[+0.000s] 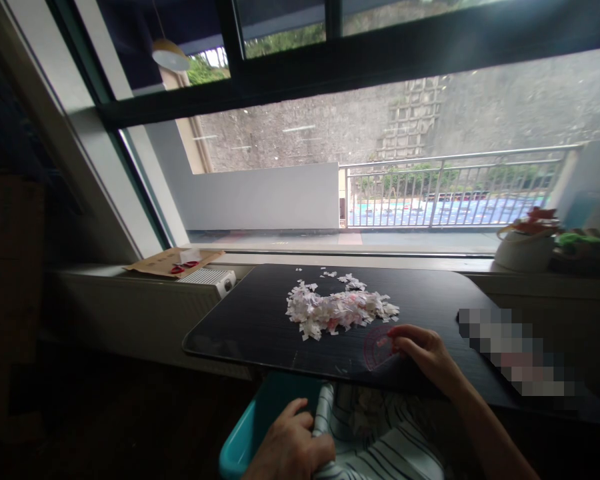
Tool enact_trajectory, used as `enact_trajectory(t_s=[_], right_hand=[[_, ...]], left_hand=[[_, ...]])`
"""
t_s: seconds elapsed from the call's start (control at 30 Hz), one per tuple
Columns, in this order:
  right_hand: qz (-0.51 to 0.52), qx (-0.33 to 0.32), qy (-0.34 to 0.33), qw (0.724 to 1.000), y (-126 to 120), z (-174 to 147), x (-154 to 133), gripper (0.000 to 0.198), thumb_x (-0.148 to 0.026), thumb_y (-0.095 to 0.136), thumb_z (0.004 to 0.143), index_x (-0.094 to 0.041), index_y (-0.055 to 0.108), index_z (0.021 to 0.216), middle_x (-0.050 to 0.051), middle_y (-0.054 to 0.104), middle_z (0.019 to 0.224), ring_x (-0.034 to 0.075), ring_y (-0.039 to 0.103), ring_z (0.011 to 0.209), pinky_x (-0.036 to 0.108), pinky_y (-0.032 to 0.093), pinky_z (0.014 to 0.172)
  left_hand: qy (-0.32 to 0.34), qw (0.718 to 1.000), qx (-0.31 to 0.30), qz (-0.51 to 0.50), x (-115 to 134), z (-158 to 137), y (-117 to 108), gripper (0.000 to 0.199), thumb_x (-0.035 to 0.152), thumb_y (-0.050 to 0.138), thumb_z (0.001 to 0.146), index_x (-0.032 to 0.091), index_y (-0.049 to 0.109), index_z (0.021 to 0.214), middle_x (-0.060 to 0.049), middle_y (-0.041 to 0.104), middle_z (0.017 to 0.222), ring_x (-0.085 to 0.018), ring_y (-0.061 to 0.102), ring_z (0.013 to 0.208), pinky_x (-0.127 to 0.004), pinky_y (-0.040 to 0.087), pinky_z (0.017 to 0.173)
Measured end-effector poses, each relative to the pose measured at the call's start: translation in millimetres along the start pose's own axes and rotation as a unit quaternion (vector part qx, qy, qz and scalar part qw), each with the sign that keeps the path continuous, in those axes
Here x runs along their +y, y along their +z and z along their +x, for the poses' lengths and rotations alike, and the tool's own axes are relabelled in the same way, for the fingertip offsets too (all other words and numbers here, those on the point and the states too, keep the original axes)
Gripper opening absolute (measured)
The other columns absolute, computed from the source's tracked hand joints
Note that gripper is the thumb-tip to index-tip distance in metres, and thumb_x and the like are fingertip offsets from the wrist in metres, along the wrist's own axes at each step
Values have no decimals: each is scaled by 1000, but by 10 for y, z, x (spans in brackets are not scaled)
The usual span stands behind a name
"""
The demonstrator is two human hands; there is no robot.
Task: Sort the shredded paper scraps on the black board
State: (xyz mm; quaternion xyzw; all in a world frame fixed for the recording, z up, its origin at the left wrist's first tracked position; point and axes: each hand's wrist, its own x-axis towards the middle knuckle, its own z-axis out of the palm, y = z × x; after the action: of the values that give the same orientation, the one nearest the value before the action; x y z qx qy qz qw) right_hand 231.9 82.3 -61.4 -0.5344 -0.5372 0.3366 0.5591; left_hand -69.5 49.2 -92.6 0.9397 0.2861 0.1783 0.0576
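A heap of small torn white paper scraps (pixel 340 308), some tinged pink, lies on the black table (pixel 240 327). My right hand (pixel 423 350) is closed, pinching a clear, rounded plastic protractor (pixel 375 348) with pink markings. The protractor is at the near side of the heap, low over the tabletop. Below the table's front edge, my left hand (pixel 295 440) grips the edge of a white cloth with dark stripes (pixel 400 447). Pale scraps show dimly in the cloth's folds. Left of the cloth stands a teal plastic bin (pixel 240 437), partly hidden by my left hand.
A blurred-out flat object (pixel 515 353) lies on the table's right side. Brown paper (pixel 155 263) with red-handled scissors (pixel 184 267) rests on the left sill, by a white radiator (pixel 213 287). A white pot (pixel 525 250) stands at the right window sill. Cardboard boxes are at far left.
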Motion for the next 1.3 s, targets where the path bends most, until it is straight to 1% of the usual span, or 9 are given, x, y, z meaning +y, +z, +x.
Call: enact_trajectory(t_s=[0.17, 0.33, 0.4, 0.53, 0.7, 0.8, 0.97, 1.13, 1.3], right_hand=[[-9, 26, -7, 1000, 15, 6, 2, 23, -34, 65, 68, -16, 74, 81, 2, 72, 63, 17, 64, 59, 26, 51, 56], [-44, 221, -12, 974, -137, 100, 67, 37, -40, 62, 69, -15, 72, 94, 8, 75, 75, 22, 68, 69, 33, 53, 65], [-74, 252, -3, 965, -244, 146, 123, 42, -43, 61, 68, -14, 72, 96, 9, 76, 75, 24, 68, 70, 35, 53, 67], [-131, 250, -3, 959, -382, 184, 212, 43, -46, 61, 68, -16, 73, 96, 9, 76, 79, 25, 68, 74, 37, 51, 73], [-168, 223, 8, 960, -355, 131, 163, 39, -42, 58, 72, -16, 73, 98, 8, 75, 80, 25, 67, 75, 35, 49, 72], [-155, 230, 15, 961, -329, 90, 106, 31, -37, 57, 72, -18, 73, 90, 5, 73, 74, 23, 66, 72, 32, 48, 69], [-141, 240, 10, 961, -313, 55, 63, 30, -36, 58, 70, -17, 72, 89, 4, 72, 70, 21, 64, 68, 30, 48, 66], [-87, 148, -1, 985, -275, 20, 29, 23, -33, 58, 70, -17, 71, 79, 2, 69, 61, 19, 62, 59, 28, 47, 58], [-57, 144, -2, 988, -251, 10, 3, 25, -34, 60, 69, -16, 71, 82, 4, 71, 66, 19, 65, 62, 28, 49, 59]], left_hand=[[16, 1000, -13, 20, 50, 70, 33, 13, 20, 72, 70, 22, 60, 66, 7, 47, 49, -12, 52, 59, -37, 34, 100], [83, 996, 20, -3, 102, 180, 142, 13, 29, 72, 73, 25, 61, 66, 8, 32, 44, -11, 46, 54, -36, 34, 100], [99, 994, 35, -15, 96, 203, 185, 13, 31, 70, 76, 26, 62, 67, 9, 29, 44, -11, 46, 54, -36, 33, 101], [108, 993, 37, -3, 62, 210, 214, 15, 33, 65, 81, 25, 63, 68, 9, 32, 45, -11, 46, 55, -36, 34, 101], [103, 994, 1, 19, 74, 211, 152, 13, 32, 65, 81, 25, 64, 71, 7, 38, 45, -13, 48, 57, -39, 35, 100], [99, 995, -1, 24, 87, 223, 130, 16, 34, 66, 82, 25, 64, 68, 8, 37, 44, -13, 48, 57, -38, 34, 101], [123, 992, 13, 25, 55, 253, 195, 20, 33, 62, 87, 24, 65, 69, 8, 37, 44, -12, 47, 56, -38, 34, 101], [113, 993, 9, 30, 46, 277, 261, 19, 37, 68, 83, 25, 66, 69, 8, 36, 43, -12, 46, 54, -38, 35, 100], [107, 994, 4, 14, 72, 284, 219, 15, 34, 68, 82, 25, 66, 70, 8, 35, 44, -12, 47, 55, -37, 34, 100]])
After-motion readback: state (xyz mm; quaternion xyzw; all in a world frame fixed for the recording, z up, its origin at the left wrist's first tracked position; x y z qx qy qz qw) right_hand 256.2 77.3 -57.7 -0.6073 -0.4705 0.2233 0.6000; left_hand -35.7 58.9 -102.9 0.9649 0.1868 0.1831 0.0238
